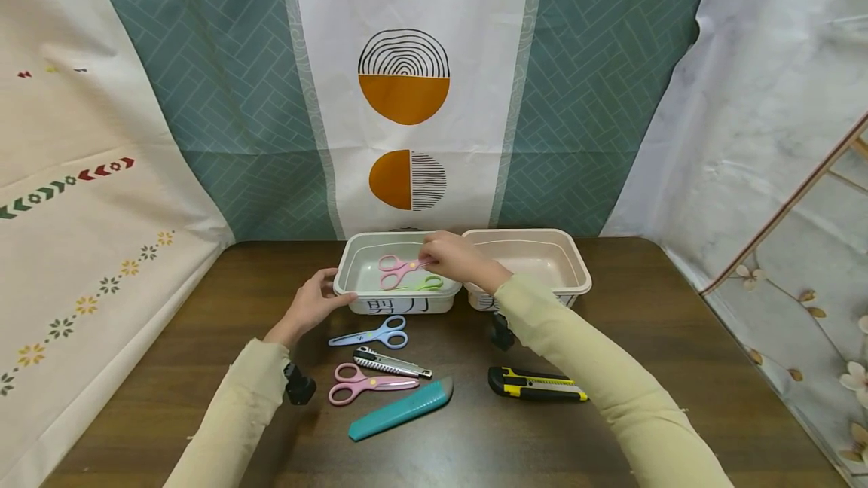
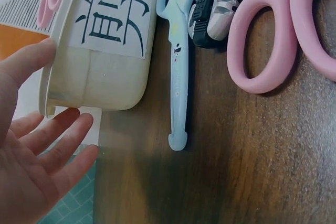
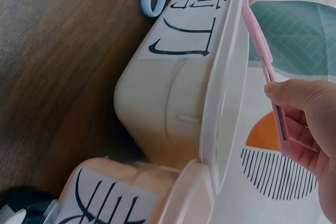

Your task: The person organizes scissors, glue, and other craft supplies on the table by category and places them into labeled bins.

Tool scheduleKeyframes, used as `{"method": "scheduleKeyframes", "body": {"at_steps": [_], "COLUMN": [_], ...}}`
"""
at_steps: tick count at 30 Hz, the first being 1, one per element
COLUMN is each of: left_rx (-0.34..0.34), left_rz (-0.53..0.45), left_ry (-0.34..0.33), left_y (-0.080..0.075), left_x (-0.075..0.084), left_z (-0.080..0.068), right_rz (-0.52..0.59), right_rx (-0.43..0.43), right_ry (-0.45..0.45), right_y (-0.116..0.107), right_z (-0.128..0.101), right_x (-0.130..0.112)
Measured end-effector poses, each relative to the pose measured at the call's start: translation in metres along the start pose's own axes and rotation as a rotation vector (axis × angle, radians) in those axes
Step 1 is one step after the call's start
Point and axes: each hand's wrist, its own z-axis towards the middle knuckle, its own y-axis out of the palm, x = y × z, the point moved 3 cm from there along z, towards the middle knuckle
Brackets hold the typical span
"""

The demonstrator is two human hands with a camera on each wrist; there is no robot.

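Note:
My right hand (image 1: 456, 256) pinches pink scissors (image 1: 401, 269) by the blade end, handles pointing left, over the greenish-white plastic bin (image 1: 403, 306). In the right wrist view the same scissors (image 3: 257, 32) appear edge-on beside the bin's rim. Inside that bin lie green-handled scissors (image 1: 431, 283). My left hand (image 1: 313, 304) holds the bin's left front corner; in the left wrist view the thumb (image 2: 39, 56) lies on the rim with the fingers below it. In front of the bin are blue scissors (image 1: 373, 334), a silver box cutter (image 1: 393, 362) and another pair of pink scissors (image 1: 371, 383).
A beige-pink bin (image 1: 576, 277) stands at the right of the first one, partly behind my right forearm. A teal cutter (image 1: 401, 408) lies nearer on the brown table (image 1: 271, 428), and a black and yellow box cutter (image 1: 537, 385) lies by my right sleeve. Patterned cloth (image 1: 407, 194) hangs behind.

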Motion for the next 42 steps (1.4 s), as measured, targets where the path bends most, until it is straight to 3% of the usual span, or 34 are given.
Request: {"method": "scheduleKeyframes", "body": {"at_steps": [20, 29, 34, 42], "left_rx": [0.008, 0.011, 0.009, 0.014], "left_rz": [-0.01, -0.012, -0.019, -0.026], "left_ry": [-0.004, -0.009, -0.007, -0.002], "left_y": [0.002, 0.003, 0.004, 0.003], "left_x": [-0.006, -0.004, -0.004, -0.006], "left_z": [0.002, 0.0, 0.0, 0.0], "right_rz": [-0.144, -0.122, -0.112, -0.032], "right_rx": [0.044, 0.066, 0.061, 0.066], "right_ry": [-0.039, -0.024, -0.063, -0.065], "right_y": [0.015, 0.023, 0.025, 0.023], "right_z": [0.015, 0.015, 0.014, 0.007], "right_x": [-0.006, -0.006, -0.008, -0.009]}}
